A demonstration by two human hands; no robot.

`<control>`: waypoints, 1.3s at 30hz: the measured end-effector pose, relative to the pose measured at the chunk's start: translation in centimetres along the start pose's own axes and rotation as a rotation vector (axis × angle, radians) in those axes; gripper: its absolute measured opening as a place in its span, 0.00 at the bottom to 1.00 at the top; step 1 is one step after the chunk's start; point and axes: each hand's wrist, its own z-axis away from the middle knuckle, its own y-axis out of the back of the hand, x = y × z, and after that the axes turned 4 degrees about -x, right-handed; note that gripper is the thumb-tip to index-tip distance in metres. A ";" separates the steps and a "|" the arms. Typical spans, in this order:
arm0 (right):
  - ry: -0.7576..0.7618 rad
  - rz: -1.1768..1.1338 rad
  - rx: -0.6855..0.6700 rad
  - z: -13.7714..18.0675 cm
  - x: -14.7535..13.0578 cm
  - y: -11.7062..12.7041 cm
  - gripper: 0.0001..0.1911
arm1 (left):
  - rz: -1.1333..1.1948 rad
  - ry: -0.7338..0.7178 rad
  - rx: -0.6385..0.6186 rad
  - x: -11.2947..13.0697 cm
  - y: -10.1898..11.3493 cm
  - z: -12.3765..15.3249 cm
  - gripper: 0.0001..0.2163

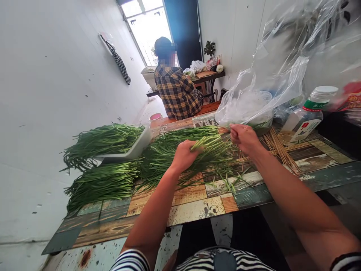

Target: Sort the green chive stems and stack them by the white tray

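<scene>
My left hand (186, 153) is closed around a bunch of garlic chives (210, 145), its pale cut ends pointing right. To the right of those ends, my right hand (243, 137) is pinched shut near the clear plastic bag (237, 107); whatever its fingers hold, if anything, is too small to make out. Under and behind my left hand spreads a loose heap of chives (160, 156). Trimmed scraps (229, 180) lie on the table (191, 205) below the bunch.
At left, more chives (113, 137) overhang a white tray (138, 145), with another pile (107, 182) before it. Thin wooden skewers (282, 150) and a bottle (307, 113) stand to my right. A person in a plaid shirt (176, 90) sits beyond, by a dark side table (213, 76).
</scene>
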 end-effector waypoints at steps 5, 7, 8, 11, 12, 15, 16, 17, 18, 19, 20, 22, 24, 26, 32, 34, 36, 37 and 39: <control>0.164 0.324 -0.055 1.8 -2.0 -1.7 0.26 | -0.002 0.002 -0.007 -0.1 -0.1 -0.1 0.11; 0.285 0.460 -0.151 2.4 -1.7 -2.8 0.21 | -0.019 -0.003 -0.011 0.2 0.0 -0.1 0.12; 0.322 0.511 -0.184 2.6 -1.4 -3.1 0.19 | -0.020 -0.004 -0.016 0.3 0.0 -0.1 0.12; 0.316 0.565 -0.219 2.2 -0.5 -2.6 0.19 | 0.006 -0.002 -0.040 0.5 0.1 -0.1 0.12; 0.290 0.547 -0.218 1.9 -0.4 -2.1 0.20 | 0.022 0.000 -0.047 0.5 0.2 -0.1 0.12; 0.182 0.404 -0.146 1.1 -0.8 -0.5 0.22 | 0.081 0.006 -0.060 0.1 0.1 -0.1 0.13; 0.155 0.345 -0.095 1.0 -1.1 -0.1 0.22 | 0.102 0.010 -0.064 0.0 0.1 -0.1 0.13; 0.128 0.296 -0.045 1.0 -1.5 0.0 0.24 | 0.120 0.014 -0.069 -0.1 0.1 -0.1 0.13; 0.097 0.263 -0.008 1.1 -1.9 -0.1 0.26 | 0.132 0.018 -0.071 -0.1 0.1 -0.1 0.13; 0.063 0.249 0.005 1.2 -2.2 -0.3 0.28 | 0.135 0.021 -0.070 -0.1 0.1 -0.1 0.13; 0.031 0.249 -0.008 1.4 -2.4 -0.6 0.31 | 0.131 0.026 -0.066 -0.1 0.1 -0.1 0.14; 0.006 0.291 -0.085 1.7 -2.3 -1.3 0.34 | 0.113 0.032 -0.056 0.1 0.1 -0.1 0.15; 0.059 0.351 -0.144 1.7 -1.8 -1.6 0.32 | 0.111 0.031 -0.058 0.2 0.2 -0.1 0.15; 0.129 0.360 -0.101 1.3 -1.2 -1.3 0.30 | 0.133 0.033 -0.071 0.3 0.2 -0.1 0.14; 0.079 0.224 0.009 1.2 -1.8 -0.9 0.31 | 0.202 0.064 -0.089 0.0 0.2 -0.1 0.13; 0.053 0.272 -0.118 1.8 -2.0 -1.6 0.31 | 0.189 0.056 -0.088 0.0 0.2 -0.1 0.14; 0.094 0.344 -0.200 2.2 -1.7 -2.2 0.28 | 0.187 0.046 -0.090 0.0 0.2 -0.2 0.14; 0.117 0.381 -0.229 2.3 -1.5 -2.2 0.26 | 0.187 0.042 -0.092 0.0 0.2 -0.2 0.14; 0.136 0.459 -0.306 2.2 -0.9 -1.8 0.23 | 0.181 0.041 -0.101 0.0 0.2 -0.2 0.14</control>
